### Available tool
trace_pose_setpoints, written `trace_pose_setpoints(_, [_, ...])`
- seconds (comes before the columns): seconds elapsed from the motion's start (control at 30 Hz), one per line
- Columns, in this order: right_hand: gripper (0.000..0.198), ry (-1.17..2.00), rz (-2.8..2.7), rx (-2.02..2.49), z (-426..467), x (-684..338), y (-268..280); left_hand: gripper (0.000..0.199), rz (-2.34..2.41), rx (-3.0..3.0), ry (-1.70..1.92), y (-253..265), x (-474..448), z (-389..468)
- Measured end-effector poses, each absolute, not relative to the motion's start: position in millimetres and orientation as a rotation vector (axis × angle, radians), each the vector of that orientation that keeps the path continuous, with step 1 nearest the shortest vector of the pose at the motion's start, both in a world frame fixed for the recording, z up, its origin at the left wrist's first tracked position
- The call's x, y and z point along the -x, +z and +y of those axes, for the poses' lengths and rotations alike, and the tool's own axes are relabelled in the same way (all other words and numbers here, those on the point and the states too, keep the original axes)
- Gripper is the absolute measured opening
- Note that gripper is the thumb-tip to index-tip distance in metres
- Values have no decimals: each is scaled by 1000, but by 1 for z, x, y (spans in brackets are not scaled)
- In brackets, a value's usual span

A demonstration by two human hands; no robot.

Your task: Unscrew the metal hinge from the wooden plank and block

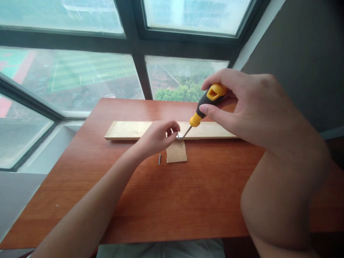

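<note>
My right hand (249,104) grips the yellow and black handle of a screwdriver (204,104). Its shaft slants down to the left, and the tip is at a small metal hinge or bracket (179,135) on the front edge of a long pale wooden board (129,129). Close beside that metal piece, my left hand (161,135) has thumb and forefinger pinched together; what they hold, if anything, is too small to tell. A short, thin wooden piece (176,152) lies in front of the board, under the metal piece. One loose screw (159,159) rests to its left.
The reddish-brown wooden table (188,204) carries everything. Dark-framed windows (137,43) stand behind and to the left, with a grey wall (301,53) at the right. My forearm and the right hand cover the board's right end.
</note>
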State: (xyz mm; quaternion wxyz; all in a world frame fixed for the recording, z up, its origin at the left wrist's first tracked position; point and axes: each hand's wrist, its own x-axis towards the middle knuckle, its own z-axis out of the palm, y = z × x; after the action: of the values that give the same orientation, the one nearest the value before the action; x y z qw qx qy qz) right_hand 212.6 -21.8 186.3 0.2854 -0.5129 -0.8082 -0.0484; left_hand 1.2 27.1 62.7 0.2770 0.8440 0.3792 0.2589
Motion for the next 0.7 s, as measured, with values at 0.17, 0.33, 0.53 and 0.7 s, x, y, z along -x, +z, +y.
trace_pose_setpoints(0.17, [23,-148,-2177,1363,-22,-213,186,11,1028,-2243,496,63,24,9])
trace_pose_setpoints(0.33, [22,-134,-2182,1374,-20,-211,185,11,999,-2239,317,57,37,-7])
trace_pose_setpoints(0.53, [23,-161,-2167,1389,-19,-209,184,12,1068,-2337,310,54,37,-12])
trace_pose_setpoints(0.7, [25,-172,-2102,1397,-20,-204,183,14,1136,-2390,460,55,32,3])
